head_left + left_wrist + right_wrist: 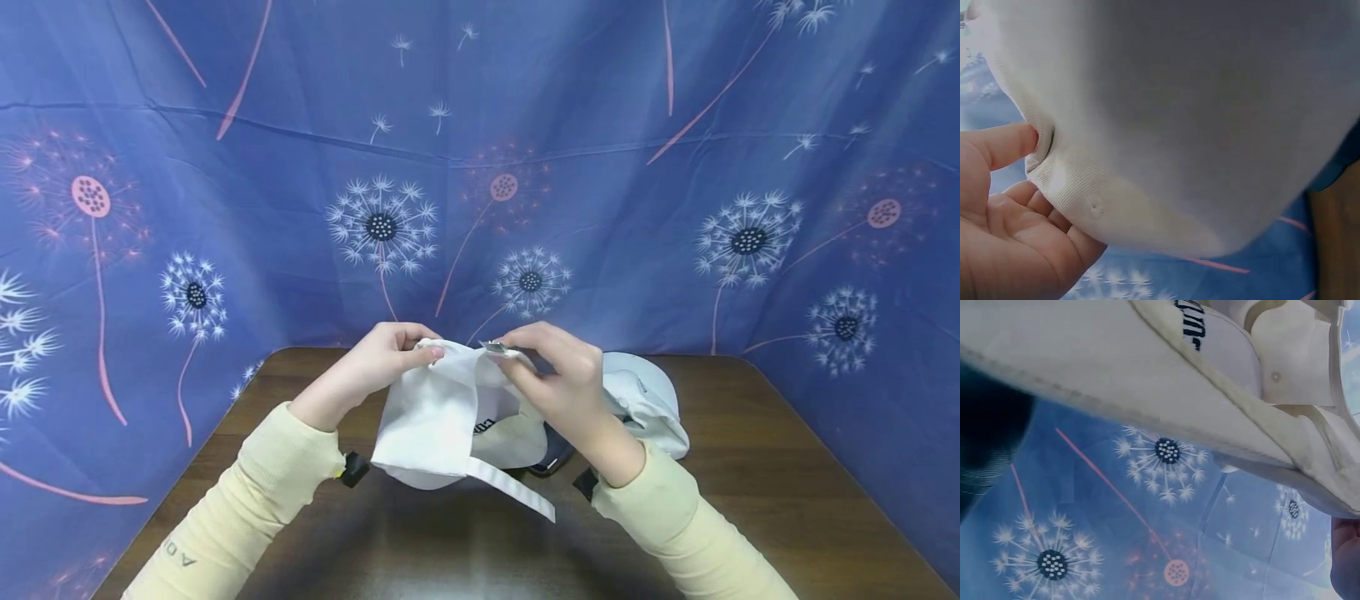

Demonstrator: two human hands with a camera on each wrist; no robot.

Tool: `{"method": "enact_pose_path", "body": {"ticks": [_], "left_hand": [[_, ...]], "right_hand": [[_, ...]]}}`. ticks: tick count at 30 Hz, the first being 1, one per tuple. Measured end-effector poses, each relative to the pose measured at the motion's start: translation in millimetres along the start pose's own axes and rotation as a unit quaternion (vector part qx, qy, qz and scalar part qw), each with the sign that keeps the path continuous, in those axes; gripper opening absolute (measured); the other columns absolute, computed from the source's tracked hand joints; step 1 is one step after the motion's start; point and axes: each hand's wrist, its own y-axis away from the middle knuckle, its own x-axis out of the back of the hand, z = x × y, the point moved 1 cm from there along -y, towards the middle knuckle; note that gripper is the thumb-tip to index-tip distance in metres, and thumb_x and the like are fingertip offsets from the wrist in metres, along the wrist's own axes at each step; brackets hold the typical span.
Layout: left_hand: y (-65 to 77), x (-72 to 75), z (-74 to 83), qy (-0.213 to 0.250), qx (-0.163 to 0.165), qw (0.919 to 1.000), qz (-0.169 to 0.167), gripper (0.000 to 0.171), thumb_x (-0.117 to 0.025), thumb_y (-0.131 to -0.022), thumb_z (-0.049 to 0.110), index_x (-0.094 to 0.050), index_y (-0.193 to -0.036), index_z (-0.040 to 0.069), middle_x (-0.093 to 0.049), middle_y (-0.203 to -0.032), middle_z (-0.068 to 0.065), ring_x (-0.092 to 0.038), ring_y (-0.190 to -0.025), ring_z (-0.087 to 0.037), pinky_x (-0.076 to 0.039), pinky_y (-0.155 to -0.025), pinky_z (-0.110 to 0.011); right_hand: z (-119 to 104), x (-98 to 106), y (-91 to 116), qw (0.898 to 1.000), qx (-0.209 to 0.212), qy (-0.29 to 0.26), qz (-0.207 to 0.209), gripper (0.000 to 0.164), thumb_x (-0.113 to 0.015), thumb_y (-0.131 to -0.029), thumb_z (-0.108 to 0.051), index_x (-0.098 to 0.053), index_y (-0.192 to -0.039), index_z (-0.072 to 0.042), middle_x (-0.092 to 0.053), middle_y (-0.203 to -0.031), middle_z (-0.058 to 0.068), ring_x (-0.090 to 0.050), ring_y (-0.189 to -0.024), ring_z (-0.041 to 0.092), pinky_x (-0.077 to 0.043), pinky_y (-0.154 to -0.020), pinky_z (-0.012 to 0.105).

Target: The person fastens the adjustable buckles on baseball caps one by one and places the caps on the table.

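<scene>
A white cap is held up over the table, its opening partly facing the head camera and dark lettering visible inside. My left hand pinches the cap's edge; in the left wrist view the thumb of that hand presses on the folded fabric near a small eyelet. With the right hand I pinch a small metal buckle at the cap's edge. A loose white strap hangs from the cap's lower side. The right wrist view shows the cap's inner band and only a bit of a hand at the edge.
Behind my right hand, a second white cap lies on the brown wooden table. A dark navy item, partly hidden, sits between the caps. A blue dandelion-print cloth hangs around the table.
</scene>
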Motion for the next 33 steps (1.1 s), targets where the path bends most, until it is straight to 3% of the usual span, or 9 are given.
{"method": "enact_pose_path", "body": {"ticks": [7, 14, 22, 27, 33], "left_hand": [[-13.5, -17.6, -13.3, 0.009, 0.007, 0.9998, -0.014, 0.025, -0.063, -0.091, 0.027, -0.068, -0.109, 0.011, -0.066, -0.083, -0.002, -0.057, -0.081, -0.015, -0.047, -0.073, -0.029], [-27.6, -33.9, -21.6, 0.017, 0.012, 0.9996, -0.019, 0.027, -0.062, -0.091, 0.029, -0.068, -0.110, 0.011, -0.066, -0.089, -0.002, -0.057, -0.085, -0.014, -0.048, -0.075, -0.028], [-34.6, -37.4, -23.1, 0.022, 0.028, 0.9991, -0.022, 0.031, -0.059, -0.093, 0.035, -0.065, -0.116, 0.016, -0.067, -0.111, -0.001, -0.059, -0.104, -0.017, -0.046, -0.093, -0.039], [-30.0, -32.5, -18.3, 0.009, 0.005, 0.9995, -0.031, 0.039, -0.056, -0.095, 0.034, -0.058, -0.128, 0.013, -0.063, -0.122, -0.005, -0.056, -0.116, -0.021, -0.044, -0.098, -0.043], [-20.6, -28.4, -5.9, -0.016, -0.037, 0.9992, -0.001, 0.043, -0.058, -0.094, 0.032, -0.054, -0.132, 0.011, -0.057, -0.131, -0.008, -0.053, -0.120, -0.023, -0.045, -0.097, -0.041]], "right_hand": [[10.6, 5.7, 13.6, 0.998, -0.055, 0.011, -0.010, 0.005, -0.073, -0.077, -0.009, -0.071, -0.079, -0.005, -0.069, -0.073, 0.004, -0.053, -0.055, 0.007, -0.040, -0.050, 0.015], [23.7, 13.8, 25.1, 0.994, -0.106, 0.012, -0.008, 0.010, -0.077, -0.072, -0.004, -0.071, -0.080, -0.005, -0.068, -0.070, 0.004, -0.049, -0.054, 0.006, -0.039, -0.048, 0.017], [30.9, 22.2, 30.2, 0.982, -0.187, 0.005, 0.013, 0.012, -0.078, -0.072, 0.001, -0.072, -0.080, -0.005, -0.068, -0.069, 0.005, -0.051, -0.056, 0.002, -0.041, -0.050, 0.013], [32.6, 22.8, 33.1, 0.978, -0.208, 0.000, 0.019, 0.012, -0.077, -0.071, 0.004, -0.071, -0.080, -0.003, -0.067, -0.066, 0.007, -0.051, -0.054, 0.002, -0.040, -0.049, 0.013], [33.2, 22.6, 34.4, 0.976, -0.216, -0.005, 0.024, 0.011, -0.076, -0.072, 0.005, -0.070, -0.079, -0.002, -0.066, -0.066, 0.009, -0.053, -0.055, 0.002, -0.042, -0.050, 0.013]]}}
